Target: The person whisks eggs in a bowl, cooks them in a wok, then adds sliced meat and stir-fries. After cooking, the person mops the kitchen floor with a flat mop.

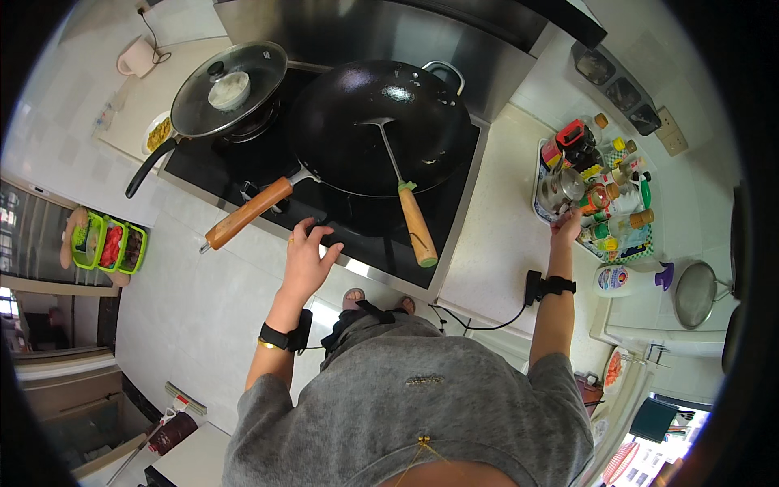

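A black wok (341,122) sits on the right of the black glass hob (213,164). Inside it leans a metal spatula with a wooden handle (417,225), which sticks out over the near rim. My left hand (308,255) is empty, fingers apart, over the hob's front edge, near the wok's wooden handle (249,210). Out to the right, my right hand (567,225) is at a lidded metal pot (563,187) in a tray of bottles; its fingers are partly hidden, so its grip is unclear. On the left burner stands a frying pan with a glass lid (201,115), a small white bowl (230,91) showing at the lid.
Several seasoning bottles (614,189) crowd the tray on the right counter (487,243). A spray bottle (627,280) and a metal strainer (695,294) are beyond them. A plate of food (159,135) lies behind the frying pan's handle (149,170). Green baskets (109,243) stand far left.
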A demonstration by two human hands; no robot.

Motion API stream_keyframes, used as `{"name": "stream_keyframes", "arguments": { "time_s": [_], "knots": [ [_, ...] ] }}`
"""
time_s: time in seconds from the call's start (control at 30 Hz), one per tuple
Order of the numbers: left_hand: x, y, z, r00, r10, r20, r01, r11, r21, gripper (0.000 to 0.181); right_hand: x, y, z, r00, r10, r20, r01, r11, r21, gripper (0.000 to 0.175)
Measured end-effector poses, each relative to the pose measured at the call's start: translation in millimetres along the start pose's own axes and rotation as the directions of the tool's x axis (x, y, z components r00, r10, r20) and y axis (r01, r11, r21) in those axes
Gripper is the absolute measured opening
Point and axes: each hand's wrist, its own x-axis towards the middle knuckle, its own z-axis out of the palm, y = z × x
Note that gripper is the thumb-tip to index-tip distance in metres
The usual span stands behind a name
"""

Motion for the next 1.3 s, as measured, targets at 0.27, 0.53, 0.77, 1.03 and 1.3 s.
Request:
{"name": "stream_keyframes", "arguments": {
  "time_s": [0.27,0.53,0.77,1.03,1.3],
  "knots": [
    [1.9,-19.3,1.0,1.0,-0.015,0.019,0.016,0.998,-0.056,0.033,-71.8,-95.3,50.6,0.884,0.076,0.461,0.009,0.984,-0.179,0.038],
    [5.8,-33.0,-3.4,1.0,-0.001,0.002,0.001,0.995,-0.103,0.033,-132.4,-124.9,133.1,0.817,0.037,0.576,0.422,0.642,-0.64,0.035],
    [0.0,-47.7,-12.3,0.998,-0.051,-0.022,0.048,0.99,-0.133,0.033,-144.6,-130.6,190.5,0.75,-0.096,0.655,0.608,0.488,-0.625,0.034],
    [-11.1,-59.4,-18.9,0.993,-0.11,-0.032,0.105,0.985,-0.135,0.033,-154.6,-109.9,255.9,0.789,-0.078,0.609,0.534,0.576,-0.619,0.032],
    [-17.7,-60.8,-16.7,0.993,-0.097,-0.068,0.088,0.989,-0.121,0.033,-171.7,-95.6,262.3,0.67,0.174,0.722,0.3,0.826,-0.477,0.036]
  ]
}}
